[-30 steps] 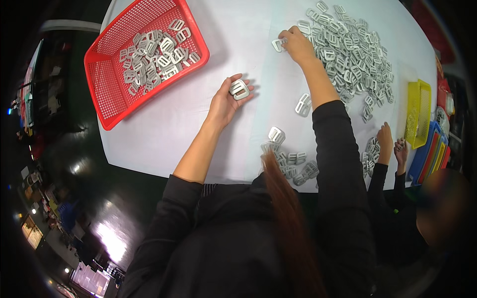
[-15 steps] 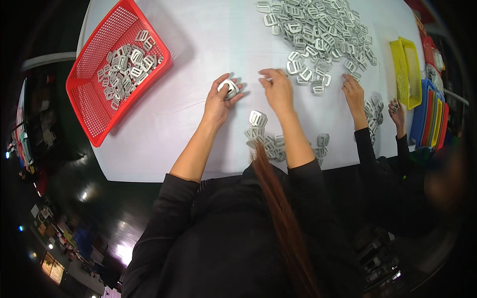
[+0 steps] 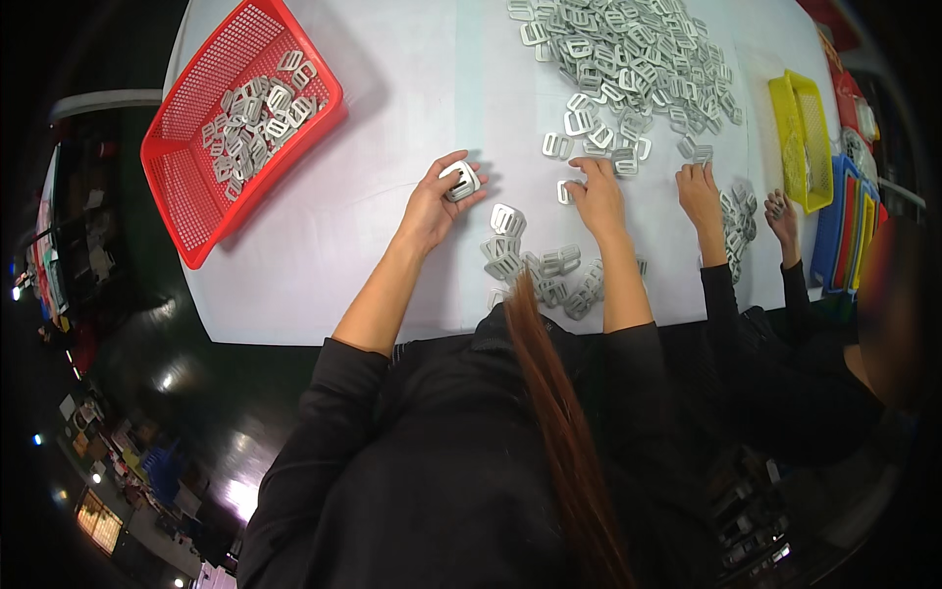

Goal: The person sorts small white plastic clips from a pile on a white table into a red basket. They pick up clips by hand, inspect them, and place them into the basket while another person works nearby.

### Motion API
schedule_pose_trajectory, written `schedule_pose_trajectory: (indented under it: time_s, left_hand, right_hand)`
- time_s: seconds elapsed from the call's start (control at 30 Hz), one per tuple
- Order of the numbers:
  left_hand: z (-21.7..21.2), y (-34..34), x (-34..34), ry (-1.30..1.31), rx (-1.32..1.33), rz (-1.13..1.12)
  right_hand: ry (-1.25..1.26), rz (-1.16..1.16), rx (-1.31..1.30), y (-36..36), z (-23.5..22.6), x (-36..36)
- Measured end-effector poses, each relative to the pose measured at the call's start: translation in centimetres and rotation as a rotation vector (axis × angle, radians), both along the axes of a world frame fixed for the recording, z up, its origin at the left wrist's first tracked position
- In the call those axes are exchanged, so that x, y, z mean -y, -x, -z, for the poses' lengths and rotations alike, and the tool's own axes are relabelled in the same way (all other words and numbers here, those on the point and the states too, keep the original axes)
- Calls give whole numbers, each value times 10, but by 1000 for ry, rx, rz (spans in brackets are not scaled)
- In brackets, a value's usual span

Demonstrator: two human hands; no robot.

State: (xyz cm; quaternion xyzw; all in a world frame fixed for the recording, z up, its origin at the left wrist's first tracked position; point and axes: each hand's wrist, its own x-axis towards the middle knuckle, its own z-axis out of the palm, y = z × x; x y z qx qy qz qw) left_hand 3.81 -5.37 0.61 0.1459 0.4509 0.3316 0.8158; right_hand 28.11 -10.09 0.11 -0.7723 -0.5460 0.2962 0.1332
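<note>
**A:** Currently, where's the metal buckle [image 3: 459, 181]?

**B:** In the left hand [image 3: 436, 201], fingers curled around it, thumb underneath. It sits above the white table [image 3: 392, 108], roughly mid-width, closer to the near edge than the far one.

**A:** Right hand [image 3: 595, 194]?

**B:** Palm down, flat on the table, fingertips touching a single loose buckle [image 3: 566, 190]. Fingers spread, not clamped on anything I can see.

**A:** What's around them?

**B:** Small cluster of buckles [image 3: 545, 267] at the near edge, between the two forearms. Big heap of buckles [image 3: 628, 59] toward the far right corner, its fringe reaching down to just beyond the right hand.

**A:** Containers?

**B:** Red perforated basket [image 3: 201, 201] at the far left corner, tilted, partly filled with the same buckles. Yellow tray [image 3: 790, 118] along the right edge, well apart from both hands.

**A:** Anyone else?

**B:** A second person on the right, dark sleeves. One hand [image 3: 699, 191] flat on the table just beside the right hand, the other hand [image 3: 782, 216] near the yellow tray.
</note>
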Motion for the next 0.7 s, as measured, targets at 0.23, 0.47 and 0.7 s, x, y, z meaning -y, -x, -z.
schedule_pose_trajectory:
  time_s: [0.23, 0.47, 0.7]
  left_hand:
    - [2, -2, 7, -1, 29, 6]
    - [2, -6, 3, -34, 65, 21]
    - [-10, -11, 4, 0, 188, -95]
  right_hand:
    - [-34, 5, 3, 3, 0, -15]
    - [13, -48, 118, 8, 3, -53]
    - [-232, -78, -285, 101, -38, -29]
